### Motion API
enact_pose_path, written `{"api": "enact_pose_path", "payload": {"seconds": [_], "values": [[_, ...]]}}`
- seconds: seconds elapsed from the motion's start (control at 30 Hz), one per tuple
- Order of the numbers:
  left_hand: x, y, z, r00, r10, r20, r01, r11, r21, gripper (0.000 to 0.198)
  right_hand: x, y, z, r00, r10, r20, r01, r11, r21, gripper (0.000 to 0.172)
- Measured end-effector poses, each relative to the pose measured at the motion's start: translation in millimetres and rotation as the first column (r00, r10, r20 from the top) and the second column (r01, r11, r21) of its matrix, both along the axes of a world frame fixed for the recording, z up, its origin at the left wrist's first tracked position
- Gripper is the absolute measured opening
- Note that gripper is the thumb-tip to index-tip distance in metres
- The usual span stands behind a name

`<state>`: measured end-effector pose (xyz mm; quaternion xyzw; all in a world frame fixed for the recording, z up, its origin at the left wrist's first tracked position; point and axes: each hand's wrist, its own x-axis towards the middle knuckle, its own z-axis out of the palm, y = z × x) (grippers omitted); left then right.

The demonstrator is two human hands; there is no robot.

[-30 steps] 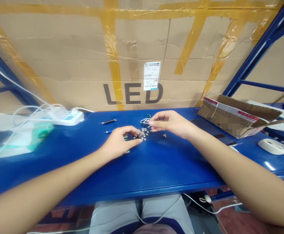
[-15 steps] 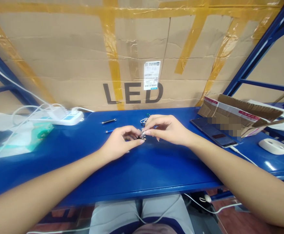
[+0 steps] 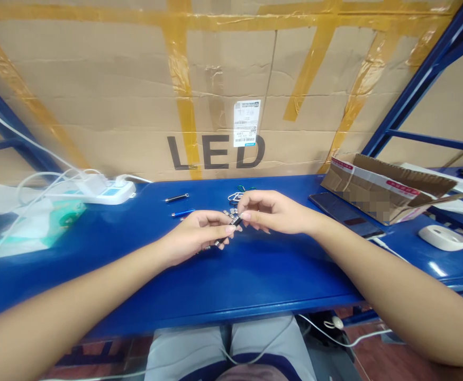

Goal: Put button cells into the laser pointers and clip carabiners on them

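My left hand (image 3: 203, 233) pinches a slim black stick with silver ends (image 3: 236, 221) between thumb and fingers, tilted up to the right. At its upper end, my right hand (image 3: 271, 212) closes thumb and forefinger; the fingertips hide what they pinch there. Small silver pieces (image 3: 231, 212) show just behind the fingers. Beyond my left hand lie a blue stick with a silver end (image 3: 183, 213) and another black stick with a ring at one end (image 3: 176, 198). White and green wire loops (image 3: 235, 197), perhaps paper clips, lie behind my right hand.
A white power strip (image 3: 114, 192) with cables and a green-white plastic packet (image 3: 52, 225) sit at the left. On the right are a phone (image 3: 344, 214), an opened cardboard box (image 3: 378, 188) and a white mouse (image 3: 443, 238). A large carton (image 3: 136, 95) stands behind the blue table (image 3: 231, 286).
The black stick now shows clearly between my hands, its lower end below my left fingers. My right hand has shifted slightly right and down, still pinching near its upper end.
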<state>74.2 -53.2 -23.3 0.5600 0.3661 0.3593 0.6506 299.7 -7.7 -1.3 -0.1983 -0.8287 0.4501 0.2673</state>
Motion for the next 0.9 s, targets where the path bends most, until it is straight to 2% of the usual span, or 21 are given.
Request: {"api": "enact_pose_path", "payload": {"seconds": [0.1, 0.17, 0.23, 0.33, 0.4, 0.47, 0.5, 0.53, 0.57, 0.63, 0.67, 0.73, 0.77, 0.83, 0.9], "values": [[-0.3, -1.1, 1.6, 0.987, -0.087, 0.136, 0.109, 0.981, -0.159, 0.03, 0.8, -3.7, 4.3, 0.997, 0.066, 0.049, -0.074, 0.982, 0.173, 0.024], [0.1, -2.4, 1.8, 0.979, -0.129, 0.16, 0.16, 0.966, -0.203, 0.031, 1.5, -5.2, 7.5, 0.993, 0.098, 0.063, -0.111, 0.953, 0.282, 0.024], [1.1, -3.6, 1.6, 0.977, -0.152, 0.147, 0.181, 0.96, -0.213, 0.031, 2.4, -5.5, 9.5, 0.988, 0.121, 0.092, -0.144, 0.937, 0.317, 0.024], [3.7, -4.9, 0.9, 0.992, -0.118, 0.048, 0.125, 0.976, -0.176, 0.03, 3.4, -4.5, 8.6, 0.981, 0.138, 0.136, -0.168, 0.956, 0.24, 0.027], [5.8, -6.0, 0.6, 0.998, -0.05, -0.049, 0.046, 0.995, -0.09, 0.03, 2.9, -3.8, 5.8, 0.984, 0.123, 0.132, -0.141, 0.98, 0.14, 0.029], [7.4, -7.9, 0.2, 0.984, 0.049, -0.174, -0.035, 0.996, 0.082, 0.028, 1.0, -3.8, 2.5, 0.991, 0.071, 0.114, -0.074, 0.997, 0.024, 0.032], [7.8, -9.3, -0.1, 0.962, 0.121, -0.244, -0.069, 0.975, 0.212, 0.025, -0.5, -4.2, 0.9, 0.993, 0.041, 0.112, -0.038, 0.999, -0.033, 0.033], [7.9, -10.8, -0.5, 0.929, 0.206, -0.309, -0.084, 0.927, 0.366, 0.021, -2.4, -4.8, -0.6, 0.993, 0.016, 0.116, -0.005, 0.996, -0.09, 0.035], [7.5, -12.4, -1.0, 0.886, 0.295, -0.357, -0.07, 0.847, 0.527, 0.017, -4.5, -5.5, -2.1, 0.993, -0.003, 0.12, 0.021, 0.988, -0.15, 0.036], [5.8, -14.8, -2.4, 0.809, 0.449, -0.38, 0.022, 0.622, 0.783, 0.008, -9.0, -6.9, -5.0, 0.994, -0.026, 0.102, 0.056, 0.953, -0.298, 0.036], [4.5, -15.4, -3.3, 0.786, 0.498, -0.366, 0.078, 0.508, 0.858, 0.006, -11.2, -7.4, -6.4, 0.996, -0.039, 0.077, 0.066, 0.922, -0.382, 0.036], [1.5, -15.1, -5.3, 0.764, 0.554, -0.331, 0.168, 0.325, 0.931, 0.009, -14.8, -8.0, -8.6, 0.997, -0.072, 0.015, 0.069, 0.846, -0.528, 0.033], [0.0, -14.4, -6.4, 0.756, 0.573, -0.315, 0.199, 0.257, 0.946, 0.01, -16.2, -8.1, -9.4, 0.996, -0.083, -0.009, 0.062, 0.812, -0.58, 0.033], [-2.3, -12.7, -8.4, 0.738, 0.606, -0.298, 0.252, 0.163, 0.954, 0.013, -18.0, -8.1, -10.1, 0.995, -0.09, -0.033, 0.048, 0.766, -0.641, 0.032], [-3.1, -11.7, -10.1, 0.714, 0.636, -0.292, 0.294, 0.107, 0.95, 0.014, -19.1, -8.0, -10.3, 0.995, -0.092, -0.046, 0.038, 0.747, -0.664, 0.031]]}}
